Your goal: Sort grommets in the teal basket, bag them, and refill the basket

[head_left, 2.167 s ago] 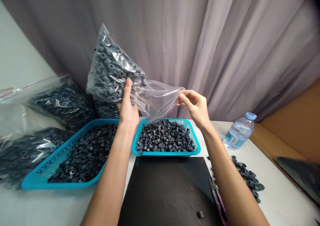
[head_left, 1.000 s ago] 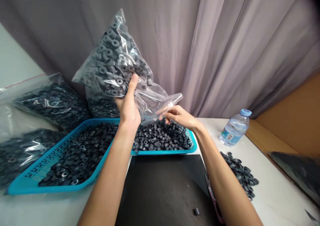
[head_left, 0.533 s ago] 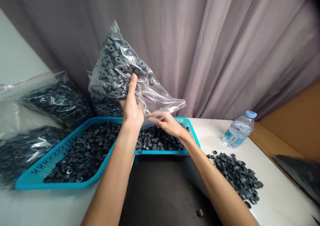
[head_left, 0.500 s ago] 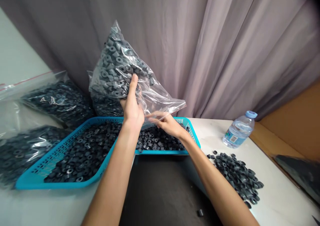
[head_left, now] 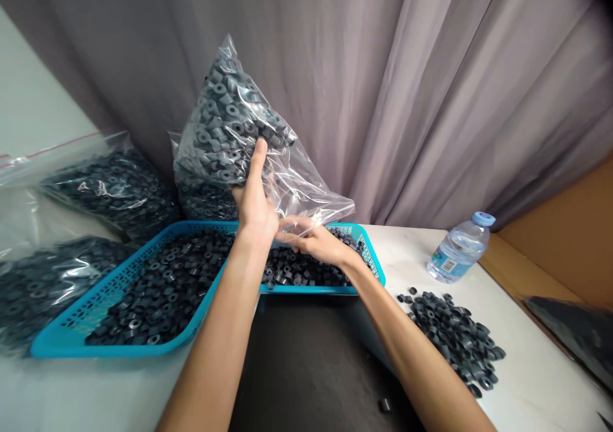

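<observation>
My left hand (head_left: 253, 196) grips a clear plastic bag (head_left: 230, 126) packed with small dark grey rubber rings and holds it tilted above the table, its mouth pointing down to the right. My right hand (head_left: 313, 240) pinches the loose lower edge of that bag's mouth, just over the small turquoise tray (head_left: 371, 260) heaped with the same rings. A larger turquoise perforated tray (head_left: 71, 339) of rings sits under my left forearm.
Other clear bags of rings (head_left: 110, 186) lie at the left and back. A black mat (head_left: 306, 362) covers the near table, with one loose ring (head_left: 384, 405) on it. A ring pile (head_left: 454, 333), a water bottle (head_left: 457, 248) and cardboard (head_left: 565, 240) are at the right.
My right hand has dropped from the bag's open mouth and moved left to its lower edge near my left hand. The bag has been tipped up and shifted slightly.
</observation>
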